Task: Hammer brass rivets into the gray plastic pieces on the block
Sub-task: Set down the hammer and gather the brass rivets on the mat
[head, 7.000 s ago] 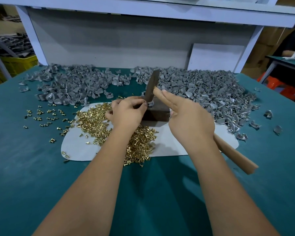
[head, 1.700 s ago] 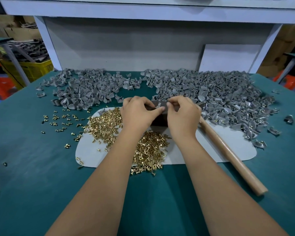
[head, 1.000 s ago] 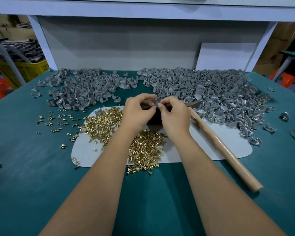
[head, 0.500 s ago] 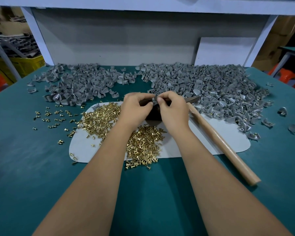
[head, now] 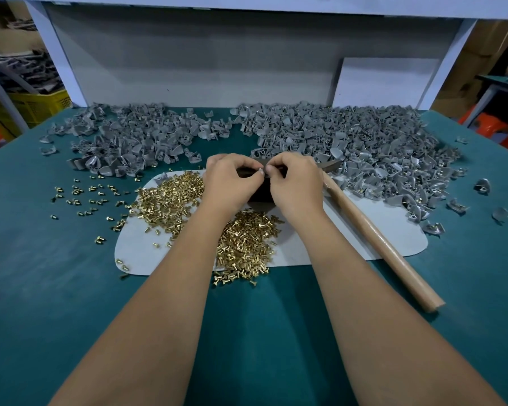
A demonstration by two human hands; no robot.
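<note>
A yellow crate stands beyond the table's left edge; its contents are not clear. The brass rivets are small shiny pins, heaped on a pale mat, with some scattered on the green table. Gray plastic pieces lie in 2 piles at the back. The left hand and right hand meet above the dark block, fingertips curled and pinching a tiny part together. The hammer lies just right of the right hand. The near table is open.
</note>
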